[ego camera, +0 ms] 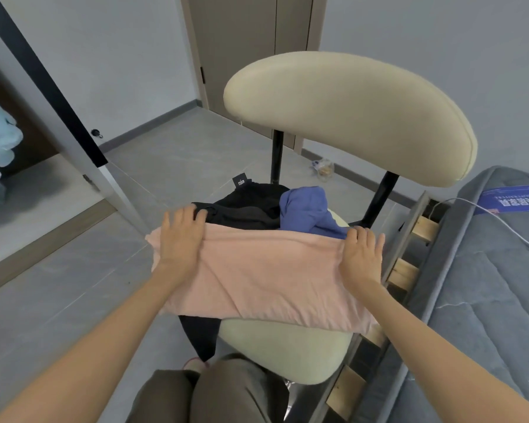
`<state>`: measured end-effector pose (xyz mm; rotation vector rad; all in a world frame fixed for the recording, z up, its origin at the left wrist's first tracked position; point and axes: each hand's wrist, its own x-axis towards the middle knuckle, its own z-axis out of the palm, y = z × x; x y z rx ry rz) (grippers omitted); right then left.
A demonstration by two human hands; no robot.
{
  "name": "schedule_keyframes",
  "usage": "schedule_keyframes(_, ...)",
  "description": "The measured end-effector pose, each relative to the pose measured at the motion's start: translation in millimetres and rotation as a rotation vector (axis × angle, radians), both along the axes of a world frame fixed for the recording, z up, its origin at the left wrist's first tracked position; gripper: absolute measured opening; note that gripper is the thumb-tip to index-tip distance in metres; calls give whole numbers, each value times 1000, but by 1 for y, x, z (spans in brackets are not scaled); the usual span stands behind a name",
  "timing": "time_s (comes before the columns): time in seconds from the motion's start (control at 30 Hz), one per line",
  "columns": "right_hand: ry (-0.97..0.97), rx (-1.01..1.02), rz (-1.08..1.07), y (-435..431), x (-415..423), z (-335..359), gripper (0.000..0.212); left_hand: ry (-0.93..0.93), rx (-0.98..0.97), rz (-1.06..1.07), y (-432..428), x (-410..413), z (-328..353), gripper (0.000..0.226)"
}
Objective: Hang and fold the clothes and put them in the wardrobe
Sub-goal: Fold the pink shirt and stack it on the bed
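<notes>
So, left hand (180, 236) and right hand (361, 254) are flat, fingers straight, pressing the ends of the pink top (266, 276) laid across the chair (287, 355) seat, with a heap of clothes (245, 206) behind at 12 o'clock. It overhangs both sides (small seat), so it might slide onto the floor (74, 300). The wardrobe (37, 184) is at 9 o'clock, the mattress (486, 300) at 3.

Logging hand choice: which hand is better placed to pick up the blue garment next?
Probably the right hand: its fingertips lie beside the blue garment, while the left hand rests on the pink cloth by the black garment.
</notes>
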<state>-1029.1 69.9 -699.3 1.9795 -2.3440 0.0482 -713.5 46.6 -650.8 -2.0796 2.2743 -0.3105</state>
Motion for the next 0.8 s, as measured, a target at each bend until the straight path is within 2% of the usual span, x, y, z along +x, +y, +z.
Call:
schedule_keyframes(0.1, -262, -128, 224, 13, 32, -5, 55, 236, -28, -177, 21, -32, -16, 62)
schedule_keyframes(0.2, -600, -52, 368, 30, 85, -14, 55, 347, 52, -163, 44, -71, -46, 68)
schedule_keyframes(0.3, -492, -6, 410, 40, 112, -33, 55, 362, 38, -115, 57, -79, -74, 60)
schedule_keyframes(0.43, -403, 115, 284, 53, 101, -57, 56, 395, 15, -100, 62, -49, -88, 53)
schedule_keyframes(0.57, -316, 109, 199, 50, 90, -62, 57, 421, -10, 37, 58, -15, -88, 57)
schedule_keyframes(0.8, -399, 228, -48, 35, 55, -60, 68, 511, -28, 173, 51, 21, -99, 51)
